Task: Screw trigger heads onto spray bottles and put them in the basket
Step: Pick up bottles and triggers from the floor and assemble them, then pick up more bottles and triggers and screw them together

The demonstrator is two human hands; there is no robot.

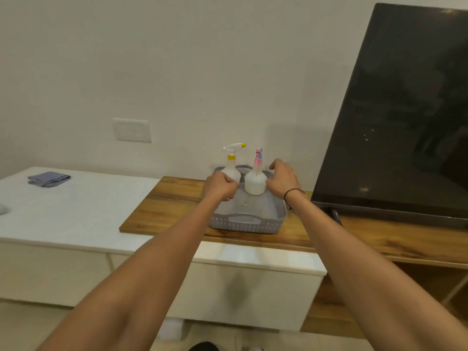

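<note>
Bottles stand upright in the far end of the grey basket (247, 222) on the wooden shelf (177, 198): the yellow-capped bottle (231, 168) on the left, the pink-capped bottle (255, 182) just beside it. Both have trigger heads on. The left hand (221, 184) is curled closed on the basket's left rim by the yellow-capped one. The right hand (282, 179), fingers bent, grips the right rim.

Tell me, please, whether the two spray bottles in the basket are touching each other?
Cannot tell. In the head view the yellow-capped bottle and pink-capped bottle stand close, but the left hand hides their lower bodies.
</note>
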